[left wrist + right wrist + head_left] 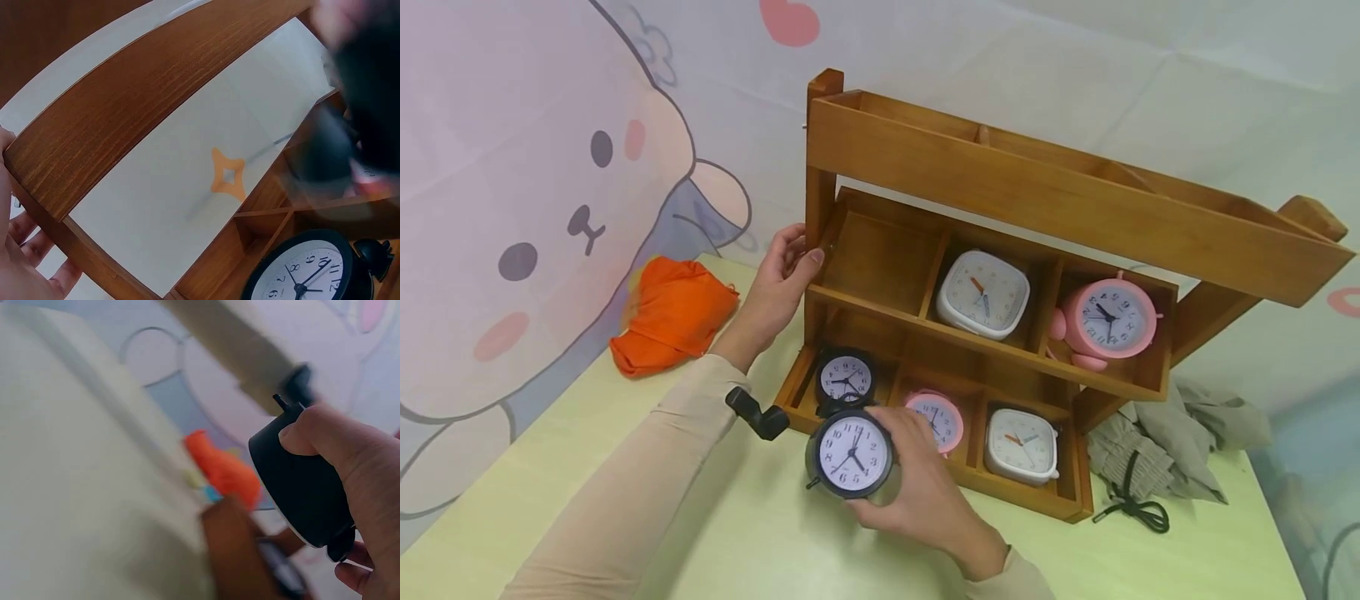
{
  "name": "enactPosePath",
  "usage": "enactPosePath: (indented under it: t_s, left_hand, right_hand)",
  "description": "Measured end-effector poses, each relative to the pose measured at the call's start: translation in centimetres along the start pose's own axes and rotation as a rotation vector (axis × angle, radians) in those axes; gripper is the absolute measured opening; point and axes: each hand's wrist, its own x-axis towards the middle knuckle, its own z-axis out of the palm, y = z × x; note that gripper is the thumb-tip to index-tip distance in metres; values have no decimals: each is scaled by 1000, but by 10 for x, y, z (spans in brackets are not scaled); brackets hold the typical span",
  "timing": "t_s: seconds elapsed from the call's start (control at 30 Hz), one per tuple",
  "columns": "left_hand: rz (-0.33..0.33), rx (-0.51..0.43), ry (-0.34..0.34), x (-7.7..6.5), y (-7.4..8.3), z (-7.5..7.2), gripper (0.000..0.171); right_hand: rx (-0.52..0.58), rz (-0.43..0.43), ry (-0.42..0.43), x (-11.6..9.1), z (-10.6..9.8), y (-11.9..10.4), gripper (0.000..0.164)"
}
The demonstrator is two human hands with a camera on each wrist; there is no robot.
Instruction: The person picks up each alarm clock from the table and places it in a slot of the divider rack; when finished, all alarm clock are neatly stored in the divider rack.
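A black twin-bell alarm clock (853, 454) is held in my right hand (917, 483), in front of the lower tier of a wooden shelf rack (1037, 196). Its white dial faces up in the head view; in the right wrist view my thumb presses on the dark casing (306, 481). My left hand (778, 287) grips the rack's left upright, thumb in front and fingers behind. Another black alarm clock (844, 379) sits in the lower left compartment, just behind the held one. Beside it are a pink clock (936, 421), partly hidden by my right hand, and a white clock (1021, 446).
The middle tier carries a white square clock (985, 296) and a pink alarm clock (1112, 317); its left compartment (887, 258) shows bare wood. Orange cloth (673, 312) lies left of the rack, grey cloth (1172, 442) with a black cord (1138, 510) to the right.
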Motion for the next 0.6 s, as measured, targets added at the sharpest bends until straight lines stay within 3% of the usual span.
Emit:
enactPosePath:
  t_s: [0.23, 0.43, 0.6]
  left_hand:
    - [-13, 8, 9, 0, 2, 1, 54]
    - [-21, 10, 10, 0, 1, 2, 55]
    - [-26, 22, 13, -2, 2, 2, 56]
  right_hand:
    - [6, -82, 176, 21, -56, -22, 96]
    - [-12, -94, 208, 57, -92, -44, 95]
    - [-84, -63, 212, 88, -105, -47, 94]
